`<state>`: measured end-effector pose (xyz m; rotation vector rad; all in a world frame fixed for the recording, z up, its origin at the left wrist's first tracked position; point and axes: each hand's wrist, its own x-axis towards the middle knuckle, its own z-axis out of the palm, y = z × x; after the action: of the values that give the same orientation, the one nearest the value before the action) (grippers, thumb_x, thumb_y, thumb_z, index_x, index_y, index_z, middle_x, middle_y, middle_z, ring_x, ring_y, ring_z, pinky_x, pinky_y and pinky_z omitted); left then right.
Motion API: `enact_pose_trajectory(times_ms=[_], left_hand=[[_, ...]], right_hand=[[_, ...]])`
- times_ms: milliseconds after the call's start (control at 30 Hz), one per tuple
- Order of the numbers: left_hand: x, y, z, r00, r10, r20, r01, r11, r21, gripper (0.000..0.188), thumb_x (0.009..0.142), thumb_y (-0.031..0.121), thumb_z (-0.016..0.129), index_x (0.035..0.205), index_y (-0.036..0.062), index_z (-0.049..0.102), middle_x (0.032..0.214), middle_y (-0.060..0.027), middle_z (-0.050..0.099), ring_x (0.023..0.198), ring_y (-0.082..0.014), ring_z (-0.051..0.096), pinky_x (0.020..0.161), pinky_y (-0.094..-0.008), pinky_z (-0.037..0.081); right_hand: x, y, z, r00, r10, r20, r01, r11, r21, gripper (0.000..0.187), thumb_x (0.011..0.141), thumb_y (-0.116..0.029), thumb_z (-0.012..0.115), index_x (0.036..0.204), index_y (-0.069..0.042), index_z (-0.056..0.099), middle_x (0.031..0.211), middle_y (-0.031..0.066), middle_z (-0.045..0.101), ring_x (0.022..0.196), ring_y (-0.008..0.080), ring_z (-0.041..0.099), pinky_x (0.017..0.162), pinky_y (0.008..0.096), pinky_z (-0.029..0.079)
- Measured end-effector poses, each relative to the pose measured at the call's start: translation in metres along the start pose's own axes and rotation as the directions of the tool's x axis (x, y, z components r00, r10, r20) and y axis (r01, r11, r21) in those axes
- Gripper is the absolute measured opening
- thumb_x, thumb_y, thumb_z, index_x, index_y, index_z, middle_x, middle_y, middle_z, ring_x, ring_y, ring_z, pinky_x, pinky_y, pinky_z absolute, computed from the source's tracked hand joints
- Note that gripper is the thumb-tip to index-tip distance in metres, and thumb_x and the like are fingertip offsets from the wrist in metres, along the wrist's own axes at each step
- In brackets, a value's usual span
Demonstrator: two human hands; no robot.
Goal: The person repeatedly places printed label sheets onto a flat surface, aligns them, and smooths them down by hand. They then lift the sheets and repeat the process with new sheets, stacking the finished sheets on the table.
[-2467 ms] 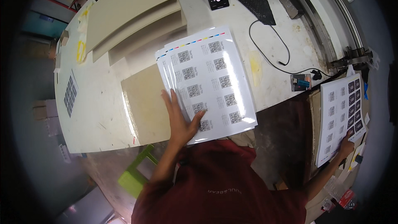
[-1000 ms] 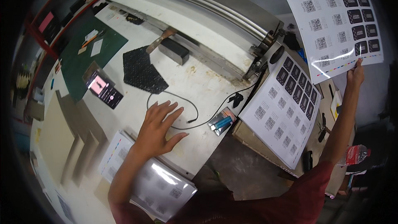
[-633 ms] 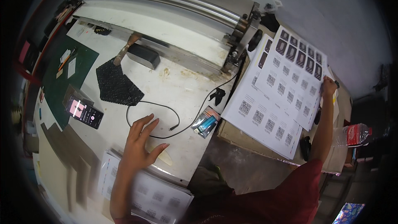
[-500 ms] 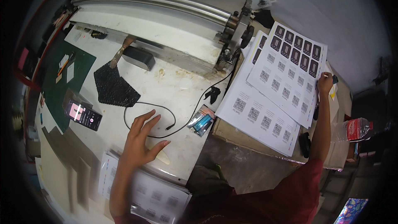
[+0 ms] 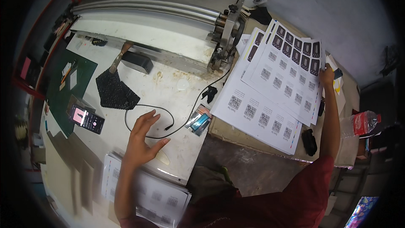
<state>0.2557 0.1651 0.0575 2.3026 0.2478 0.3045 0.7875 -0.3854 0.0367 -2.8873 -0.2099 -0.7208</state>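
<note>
Over the white table, my left hand (image 5: pixel 144 140) hovers with fingers apart and nothing in it. Below its thumb lies a flat pale tool (image 5: pixel 162 158). My right hand (image 5: pixel 327 77) grips the right edge of the upper printed sheets (image 5: pixel 280 78); its fingertips are partly hidden. Those sheets carry rows of dark rounded labels and square codes, and their edges are slightly fanned out. Beneath them, more printed sheets (image 5: pixel 232 116) spread toward the left on the brown side table.
A long roller machine (image 5: pixel 147 10) spans the back. On the white table are a brush (image 5: pixel 120 57), a black cloth (image 5: pixel 116 90), a phone (image 5: pixel 87 120), a black cable (image 5: pixel 172 122) and a small packet (image 5: pixel 199 120). A plastic bottle (image 5: pixel 360 123) lies at the right.
The view has shifted slightly. My right hand has moved a little along the sheets' right edge, and an extra sheet edge shows at the upper left. My left hand stays open.
</note>
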Motion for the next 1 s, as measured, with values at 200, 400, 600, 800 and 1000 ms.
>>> enact_pose_trajectory(times_ms=[200, 400, 600, 800, 1000], left_hand=[[0.008, 0.003, -0.004, 0.999, 0.034, -0.019, -0.034, 0.999, -0.027, 0.065, 0.074, 0.016, 0.084, 0.132, 0.0040, 0.059, 0.138, -0.0220, 0.054, 0.129, -0.0379, 0.053, 0.107, -0.0452, 0.042], [0.044, -0.010, -0.004, 0.986, 0.142, -0.084, -0.144, 0.989, -0.025, 0.061, 0.077, 0.021, 0.085, 0.129, 0.0039, 0.060, 0.131, -0.0212, 0.058, 0.121, -0.0375, 0.059, 0.100, -0.0420, 0.048], [0.102, -0.014, -0.001, 0.964, 0.204, -0.173, -0.223, 0.969, -0.102, 0.054, 0.081, 0.016, 0.080, 0.130, 0.0024, 0.061, 0.124, -0.0149, 0.063, 0.110, -0.0246, 0.063, 0.093, -0.0360, 0.049], [0.161, -0.027, -0.009, 0.960, 0.115, -0.254, -0.157, 0.976, -0.150, 0.045, 0.086, 0.019, 0.077, 0.126, 0.0017, 0.063, 0.116, -0.0135, 0.065, 0.106, -0.0227, 0.064, 0.092, -0.0348, 0.050], [0.239, -0.054, -0.014, 0.898, -0.110, -0.427, -0.033, 0.949, -0.313, 0.043, 0.091, 0.024, 0.073, 0.120, -0.0050, 0.064, 0.100, -0.0102, 0.068, 0.088, -0.0152, 0.065, 0.076, -0.0269, 0.053]], right_hand=[[0.043, 0.012, -0.082, 0.987, -0.027, -0.159, 0.069, 0.961, 0.267, 0.041, 0.092, -0.017, 0.065, 0.125, 0.005, 0.052, 0.096, 0.0199, 0.068, 0.089, 0.0274, 0.068, 0.079, 0.0376, 0.051], [0.126, 0.030, -0.156, 0.962, 0.238, -0.136, 0.057, 0.313, 0.948, 0.037, 0.099, -0.013, 0.061, 0.129, 0.005, 0.050, 0.114, 0.0144, 0.064, 0.100, 0.0203, 0.066, 0.080, 0.0337, 0.054], [0.210, -0.085, -0.103, 0.935, 0.288, -0.207, 0.220, -0.016, 0.975, 0.039, 0.097, -0.006, 0.062, 0.131, 0.005, 0.047, 0.119, 0.0194, 0.062, 0.109, 0.0295, 0.065, 0.093, 0.0423, 0.057], [0.236, -0.295, -0.037, 0.921, 0.346, -0.179, 0.210, -0.052, 0.976, 0.039, 0.096, -0.005, 0.063, 0.132, 0.001, 0.048, 0.116, 0.0164, 0.064, 0.097, 0.0261, 0.068, 0.076, 0.0405, 0.058], [0.198, -0.450, 0.013, 0.951, 0.304, 0.056, -0.009, -0.155, 0.988, 0.031, 0.093, -0.009, 0.069, 0.121, -0.001, 0.058, 0.103, 0.0131, 0.067, 0.082, 0.0224, 0.068, 0.057, 0.0364, 0.057]])
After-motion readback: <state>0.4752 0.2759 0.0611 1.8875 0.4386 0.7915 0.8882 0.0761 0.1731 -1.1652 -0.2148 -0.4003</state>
